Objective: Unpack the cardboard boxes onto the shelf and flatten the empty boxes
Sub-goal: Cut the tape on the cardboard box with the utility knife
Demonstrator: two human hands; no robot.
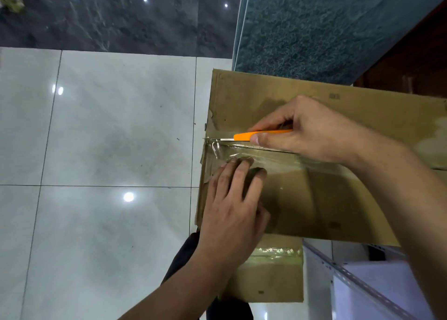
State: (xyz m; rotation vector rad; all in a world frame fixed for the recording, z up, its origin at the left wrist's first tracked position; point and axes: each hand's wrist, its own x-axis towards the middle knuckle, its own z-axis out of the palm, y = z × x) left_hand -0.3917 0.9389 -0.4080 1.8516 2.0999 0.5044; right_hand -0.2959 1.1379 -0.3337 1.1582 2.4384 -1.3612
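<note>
You look straight down at a closed cardboard box (302, 193) that fills the right half of the view and sits raised above a glossy pale tile floor (96, 150). Clear tape (278, 156) runs left to right along the seam between the two top flaps, wrinkled and lifted at the box's left edge. Your right hand (312, 130) reaches in from the right and grips an orange knife (261, 135), thumb on the near side and fingers curled over the far side of the handle; its thin metal blade points left and lies along the seam, with the tip at the left edge of the box. Your left hand (232, 203) comes in from the near side and lies flat on the near flap, fingers straight and close together, fingertips resting on the tape just near of the blade. A second box (271, 271), also taped, sits lower down, partly under the near edge of the first. To its right, at the near right corner, you see a white shelf (358, 283) with a perforated metal strip. Beyond the tiles, at the far left, the floor turns to dark marble-like stone (121, 17). A blue-green textured panel (314, 29) stands beyond the box at the far right, with dark brown wood (416, 60) beside it.
</note>
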